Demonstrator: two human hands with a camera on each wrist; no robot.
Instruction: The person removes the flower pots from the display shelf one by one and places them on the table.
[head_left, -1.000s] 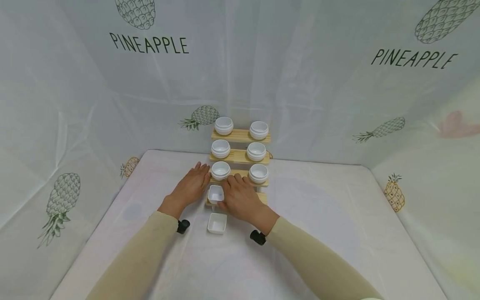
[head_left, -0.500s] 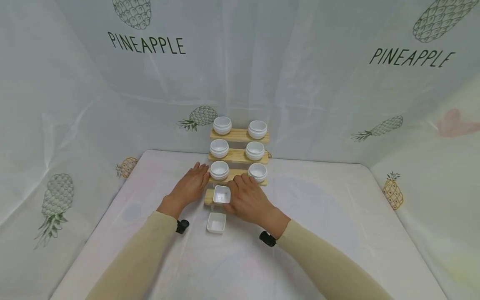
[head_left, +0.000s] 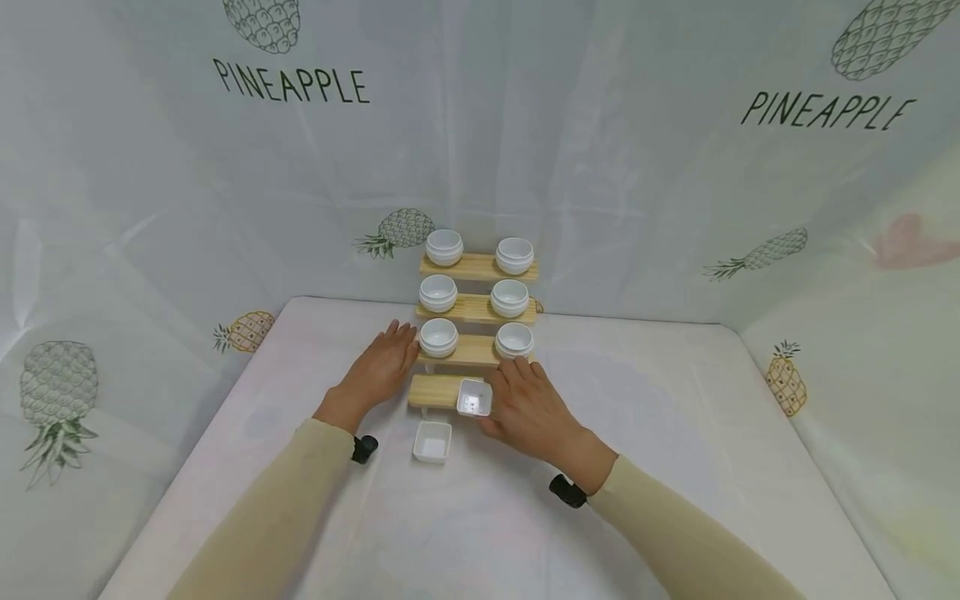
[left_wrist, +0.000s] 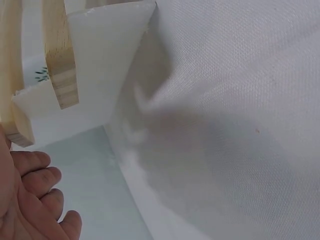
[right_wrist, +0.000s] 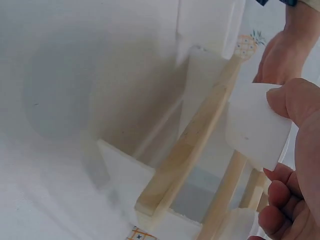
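My right hand pinches a small white square dish between thumb and fingers, over the right part of the lowest wooden board of a tiered stand. In the right wrist view the thumb lies on one wall of the dish, with fingertips at its other side. My left hand rests beside the stand's left side, near the third-tier bowl. The left wrist view shows its fingers loosely bent just below a board's end, holding nothing. A second white square dish sits on the table before the stand.
Round white bowls stand in pairs on the three upper boards, among them a top-left bowl and a third-tier right bowl. White side panels hold up the boards. Pineapple-printed sheeting surrounds the cloth-covered table.
My right hand has moved to the right along the lowest board, carrying the square dish from its left end. More bare wood shows there now. My left hand stays beside the stand.
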